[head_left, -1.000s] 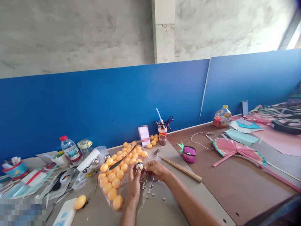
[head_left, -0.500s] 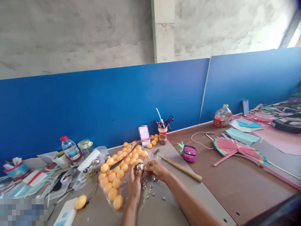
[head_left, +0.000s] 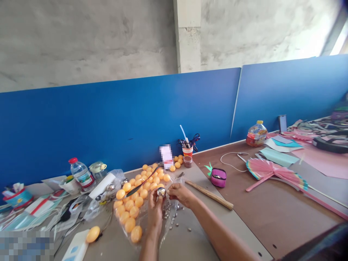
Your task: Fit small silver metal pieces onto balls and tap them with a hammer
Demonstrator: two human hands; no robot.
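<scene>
A shiny silver ball (head_left: 161, 191) is gripped in the fingers of my left hand (head_left: 155, 212), above a clear plastic bag (head_left: 144, 221). Just to the right, my right hand (head_left: 181, 194) has its fingertips pinched together close to the ball; whatever they hold is too small or hidden to make out. Small silver beads (head_left: 166, 210) lie in the plastic under my hands, and a few loose ones (head_left: 189, 230) rest on the table. Many orange balls (head_left: 136, 234) lie in the bag to the left, with a dark thin-handled tool (head_left: 136, 189) across them.
A wooden-handled hammer (head_left: 210, 195) lies right of my hands, near a purple pouch (head_left: 218, 177). Behind stand a cup of pens and scissors (head_left: 187, 150) and a small jar (head_left: 187, 161). A water bottle (head_left: 81, 174) is at left; a pink paper fan (head_left: 274, 172) lies at right.
Both hands keep almost the same place. The silver ball has turned slightly in my left hand, and my right fingertips have shifted a little.
</scene>
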